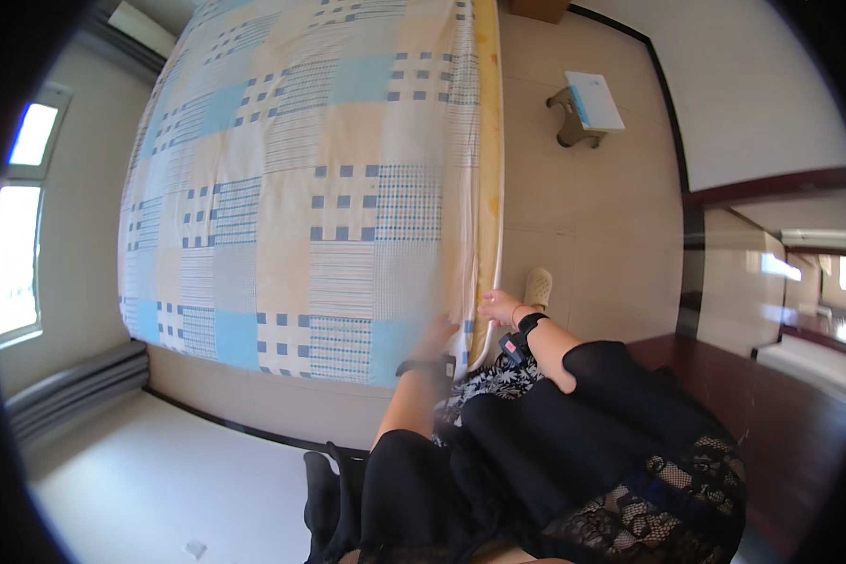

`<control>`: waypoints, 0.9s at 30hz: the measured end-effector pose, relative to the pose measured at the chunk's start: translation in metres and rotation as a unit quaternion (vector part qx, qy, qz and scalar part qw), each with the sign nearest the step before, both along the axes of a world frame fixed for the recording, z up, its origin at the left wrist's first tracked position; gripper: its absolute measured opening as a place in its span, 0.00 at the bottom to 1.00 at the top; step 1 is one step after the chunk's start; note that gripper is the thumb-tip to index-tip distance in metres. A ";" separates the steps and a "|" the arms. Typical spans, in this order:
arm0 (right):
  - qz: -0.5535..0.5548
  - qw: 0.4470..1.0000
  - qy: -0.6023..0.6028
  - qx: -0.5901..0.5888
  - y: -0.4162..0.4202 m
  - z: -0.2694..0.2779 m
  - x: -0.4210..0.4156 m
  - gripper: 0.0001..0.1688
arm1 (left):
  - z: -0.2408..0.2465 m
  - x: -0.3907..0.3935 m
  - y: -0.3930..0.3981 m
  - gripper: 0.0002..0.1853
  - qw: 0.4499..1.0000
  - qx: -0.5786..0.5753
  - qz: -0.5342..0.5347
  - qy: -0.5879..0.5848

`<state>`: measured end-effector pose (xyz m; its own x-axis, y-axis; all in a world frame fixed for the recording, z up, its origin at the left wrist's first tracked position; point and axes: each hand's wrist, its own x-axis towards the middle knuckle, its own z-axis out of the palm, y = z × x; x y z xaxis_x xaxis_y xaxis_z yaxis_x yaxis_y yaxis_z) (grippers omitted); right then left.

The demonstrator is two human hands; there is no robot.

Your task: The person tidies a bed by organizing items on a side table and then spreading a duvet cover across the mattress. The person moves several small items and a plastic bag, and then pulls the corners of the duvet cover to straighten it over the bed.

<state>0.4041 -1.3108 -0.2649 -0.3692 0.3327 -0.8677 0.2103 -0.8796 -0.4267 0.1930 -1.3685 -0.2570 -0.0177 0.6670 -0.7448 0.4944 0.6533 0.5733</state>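
A patchwork-patterned bed sheet (345, 204) in blue, beige and white covers a large bed. Along its right side shows a yellow layer (490, 176) with a white rim. My right hand (500, 309) is at this yellow edge near the bed's lower right corner, fingers bent; whether it grips the edge is unclear. Blurred by motion, my left hand (433, 342) is over the sheet just left of that corner, and its hold cannot be made out. Both wrists wear black bands.
On the tiled floor right of the bed stands a small stool (574, 123) with a white and blue flat item (596, 101) on it. A cream clog (538, 287) shows beside the bed. Grey curtains (77, 388) hang at left; a dark wooden surface (768, 423) lies at right.
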 end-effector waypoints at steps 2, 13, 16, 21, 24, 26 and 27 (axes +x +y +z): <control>-0.004 0.999 0.033 -0.032 0.031 -0.018 0.043 0.36 | -0.004 0.037 0.025 0.30 0.999 0.006 -0.001 0.035; 0.083 0.985 0.147 -0.042 0.244 0.018 0.284 0.36 | -0.093 0.254 0.100 0.24 0.991 0.098 -0.050 0.079; 0.113 0.990 0.088 -0.015 0.287 0.025 0.319 0.34 | -0.066 0.301 0.187 0.17 0.968 0.027 0.246 -0.048; 0.173 0.981 0.072 0.050 0.351 0.022 0.333 0.31 | -0.024 0.320 0.295 0.09 0.944 -0.017 0.292 -0.149; 0.174 0.978 0.086 0.076 0.413 0.021 0.330 0.29 | -0.023 0.320 0.345 0.09 0.900 -0.019 0.394 -0.186; 0.172 0.973 0.104 0.113 0.463 0.012 0.319 0.28 | -0.035 0.315 0.383 0.14 0.810 -0.055 0.530 -0.244; 0.188 0.970 0.089 0.129 0.486 0.016 0.316 0.28 | -0.043 0.315 0.399 0.17 0.739 -0.087 0.601 -0.293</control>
<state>0.7199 -0.8247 -0.2486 -0.6423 0.3433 -0.6853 0.3979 -0.6148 -0.6810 0.5079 -0.9695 -0.3001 -0.1590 0.3251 -0.9322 -0.8018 0.5084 0.3140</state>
